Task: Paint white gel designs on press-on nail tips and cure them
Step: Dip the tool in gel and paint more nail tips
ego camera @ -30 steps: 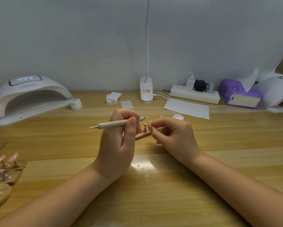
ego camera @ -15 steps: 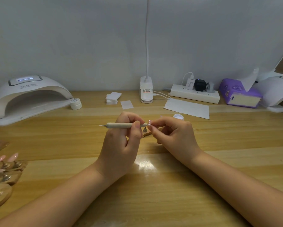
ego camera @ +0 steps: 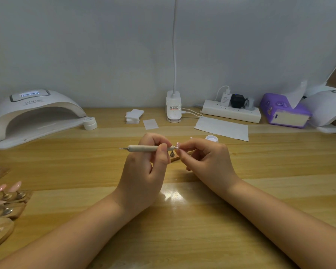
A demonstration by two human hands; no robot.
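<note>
I see my left hand (ego camera: 144, 171) fingers curled around the dotting pen (ego camera: 149, 148), its tip meeting the nail tip (ego camera: 177, 146) pinched by my right hand (ego camera: 208, 162) fingers.

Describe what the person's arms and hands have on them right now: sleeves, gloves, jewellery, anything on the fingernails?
Both forearms are bare as far as the frame shows, with no sleeve in view. The left hand and the right hand wear no gloves. No rings, bracelets or watch show on either wrist or on the fingers in view. The fingernails are too small to judge for polish.
</note>
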